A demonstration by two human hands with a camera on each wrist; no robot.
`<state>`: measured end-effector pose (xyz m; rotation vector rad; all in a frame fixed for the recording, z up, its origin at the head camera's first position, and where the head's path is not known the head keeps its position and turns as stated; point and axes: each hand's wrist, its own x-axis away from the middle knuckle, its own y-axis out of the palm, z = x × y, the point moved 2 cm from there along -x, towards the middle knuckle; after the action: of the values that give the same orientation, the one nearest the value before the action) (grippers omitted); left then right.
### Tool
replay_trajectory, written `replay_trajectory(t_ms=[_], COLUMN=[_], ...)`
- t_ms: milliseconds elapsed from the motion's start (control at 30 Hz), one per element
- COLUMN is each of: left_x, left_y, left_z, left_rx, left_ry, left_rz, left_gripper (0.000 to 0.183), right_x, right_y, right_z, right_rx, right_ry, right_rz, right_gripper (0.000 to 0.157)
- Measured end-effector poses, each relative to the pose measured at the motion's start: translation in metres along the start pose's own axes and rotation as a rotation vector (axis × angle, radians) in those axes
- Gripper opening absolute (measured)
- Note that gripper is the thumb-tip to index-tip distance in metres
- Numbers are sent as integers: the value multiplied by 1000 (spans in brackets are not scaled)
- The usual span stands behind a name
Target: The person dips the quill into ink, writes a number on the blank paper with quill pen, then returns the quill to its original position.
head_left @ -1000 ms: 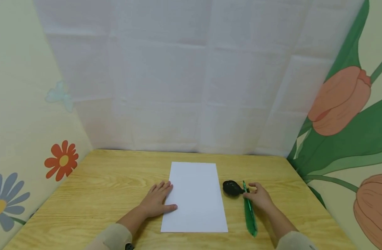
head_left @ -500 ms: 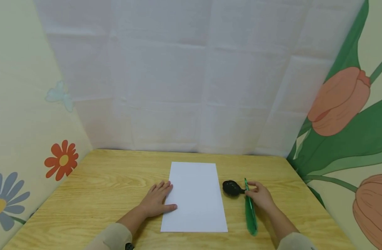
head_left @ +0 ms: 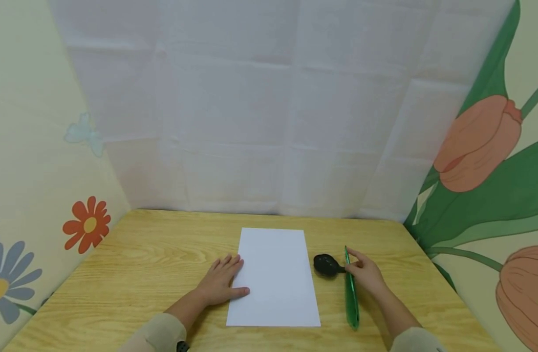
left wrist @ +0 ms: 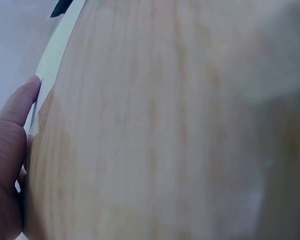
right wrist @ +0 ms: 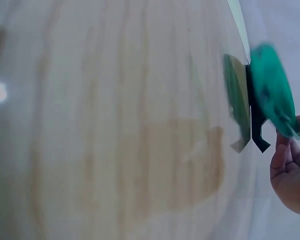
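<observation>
My left hand [head_left: 221,283] lies spread on the table, its thumb and fingertips over the left edge of a white sheet of paper [head_left: 275,278]. Just right of the sheet is a glossy black object [head_left: 326,265] with a rounded head and a short stem pointing right. My right hand [head_left: 366,275] pinches a long, thin, leaf-shaped green thing [head_left: 351,303] near its far end, right at the tip of that stem. In the right wrist view the green thing [right wrist: 272,87] looks broad, flat and slightly blurred, partly in front of something black [right wrist: 258,127].
The wood-grain table [head_left: 163,249] ends at a creased white cloth backdrop [head_left: 233,122]. Floral panels with a red flower [head_left: 89,225] on the left and orange tulips [head_left: 480,142] on the right flank it.
The green thing has shifted slightly away from me and turned more edge-on, with my right hand still pinching it. My left hand, the paper and the black object stay where they were.
</observation>
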<state>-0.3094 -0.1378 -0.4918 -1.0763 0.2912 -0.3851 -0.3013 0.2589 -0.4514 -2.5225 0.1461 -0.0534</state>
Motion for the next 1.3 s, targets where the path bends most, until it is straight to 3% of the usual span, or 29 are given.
replay_trajectory(t_ms=[767, 1067, 1300], left_x=[1, 2, 2], left_y=[-2, -3, 0], left_z=[2, 3, 0], left_rx=[1, 7, 31], left_ry=[-4, 1, 29], left_rz=[-7, -10, 19], left_gripper=[89, 89, 92], right_x=[-1, 0, 1], right_y=[-2, -4, -1], right_z=[-7, -10, -7], right_rx=[-166, -418, -453], right_ry=[-41, -7, -43], right_rz=[-26, -38, -32], right_gripper=[54, 63, 71])
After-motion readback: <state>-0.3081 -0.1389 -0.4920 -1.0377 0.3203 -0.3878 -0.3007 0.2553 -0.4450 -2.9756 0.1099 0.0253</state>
